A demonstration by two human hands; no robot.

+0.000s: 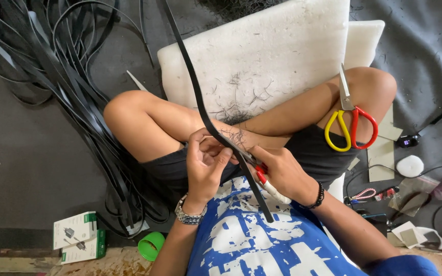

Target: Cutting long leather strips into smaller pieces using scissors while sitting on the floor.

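Sitting cross-legged on the floor, the person has one big white foam pad (pixel 267 51) under the legs, with a second smaller one peeking out behind it. Off to the left lies a big heap of black strips (pixel 52 66), too many to count.

One long black strip (pixel 200 102) comes out of that heap side and runs down the middle. Its long way goes from the top, slanting down and to the right, across the lap, and its cut end stops on the blue shirt (pixel 251 240). It passes right between the two hands, so both are at it, touching.

The left hand (pixel 205 163) is curled, its fingers pinching the strip from the left side. The right hand (pixel 282 176) is closed around one small cutter with a red and white handle (pixel 264 183), and its tip meets the strip just beside the left fingers.

One pair of scissors (pixel 351 120), with one yellow loop and one red loop, rests on the right knee, well apart from the hands.

Two small white and green boxes (pixel 78 236) lie near one green cup (pixel 152 245) at the lower left.
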